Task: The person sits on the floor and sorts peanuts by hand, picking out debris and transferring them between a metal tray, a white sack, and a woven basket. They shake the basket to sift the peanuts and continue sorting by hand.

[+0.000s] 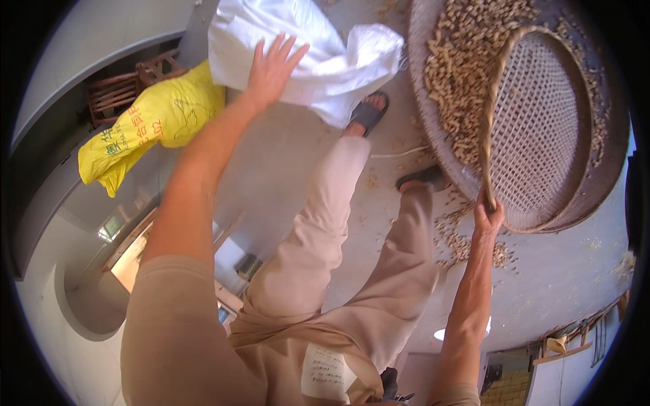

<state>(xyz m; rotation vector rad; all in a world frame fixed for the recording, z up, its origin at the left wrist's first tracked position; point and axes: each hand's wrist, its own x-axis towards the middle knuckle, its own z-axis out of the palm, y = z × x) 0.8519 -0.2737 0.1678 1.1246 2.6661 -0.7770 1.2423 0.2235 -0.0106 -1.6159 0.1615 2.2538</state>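
My right hand [489, 215] grips the rim of a round woven bamboo sieve [535, 127], which is tilted on its side with a few bits caught in its mesh. Behind the sieve, a large round woven tray [431, 116] holds a spread of what look like unshelled peanuts [459, 81]. My left hand [271, 71], fingers apart, is over a white woven plastic sack [330, 61]; whether it touches the sack I cannot tell. The sack lies slack, and its contents are hidden.
A yellow printed sack [157, 119] lies at the left, beside wooden slatted furniture [114, 96]. Loose peanuts [469, 241] are scattered on the concrete floor [264, 177] near my sandalled feet [368, 111]. A thin white cord [398, 154] runs towards the tray.
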